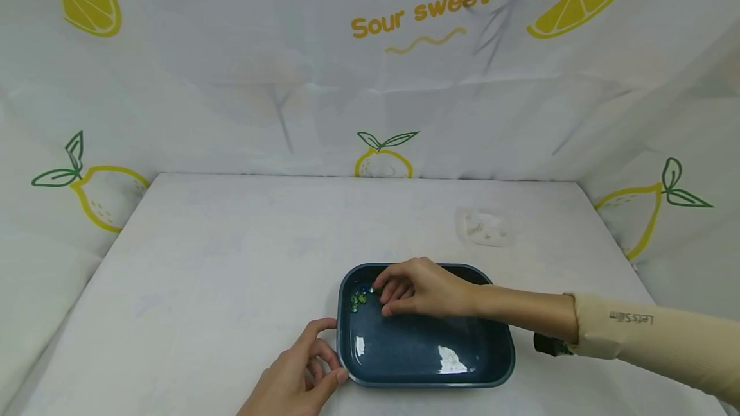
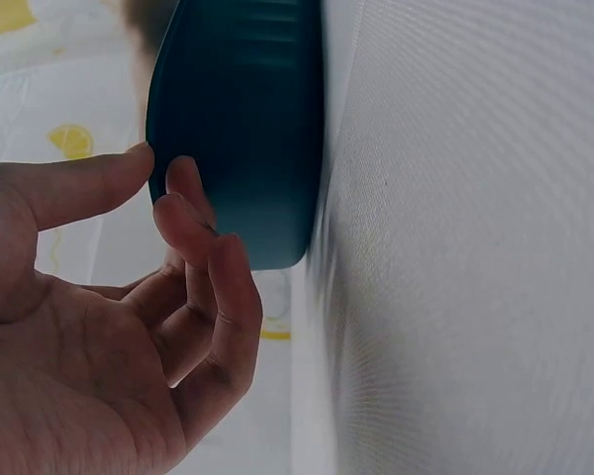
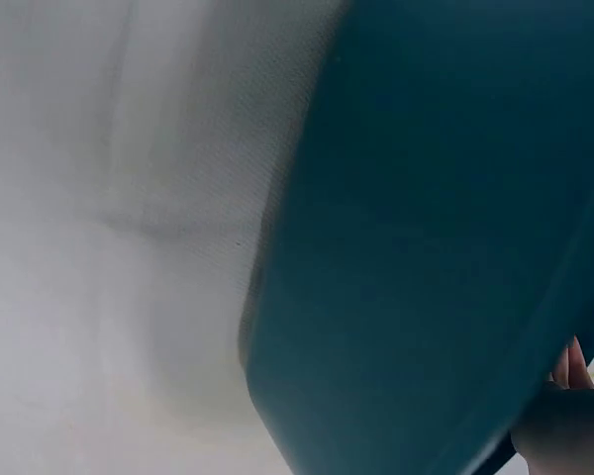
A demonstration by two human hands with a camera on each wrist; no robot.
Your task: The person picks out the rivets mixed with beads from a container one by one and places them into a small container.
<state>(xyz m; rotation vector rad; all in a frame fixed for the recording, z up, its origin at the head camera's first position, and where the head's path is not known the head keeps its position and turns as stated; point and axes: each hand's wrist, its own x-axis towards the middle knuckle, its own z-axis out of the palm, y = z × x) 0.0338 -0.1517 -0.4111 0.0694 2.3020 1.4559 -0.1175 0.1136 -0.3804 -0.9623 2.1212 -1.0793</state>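
Note:
A dark blue rectangular tray (image 1: 405, 364) rests on the white table. Several small green and blue glass beads (image 1: 361, 298) lie together in its far left corner. Over that corner hovers my right hand (image 1: 430, 289), its fingers bent and the index fingertip at a clear bead; thumb and index stand apart. Beside the tray's near left corner is my left hand (image 1: 303, 368), thumb and index touching its edge, the other fingers loosely curled. In the left wrist view the left hand (image 2: 129, 307) meets the tray's outer wall (image 2: 243, 129). The right wrist view shows mostly tray wall (image 3: 426, 237).
A clear plastic package (image 1: 484, 228) with tiny pieces in it lies behind the tray, to the right. A white cloth backdrop (image 1: 260, 114) printed with lemons closes off the back and sides of the table (image 1: 220, 262). A dark wrist device (image 1: 552, 344) hangs under the right forearm.

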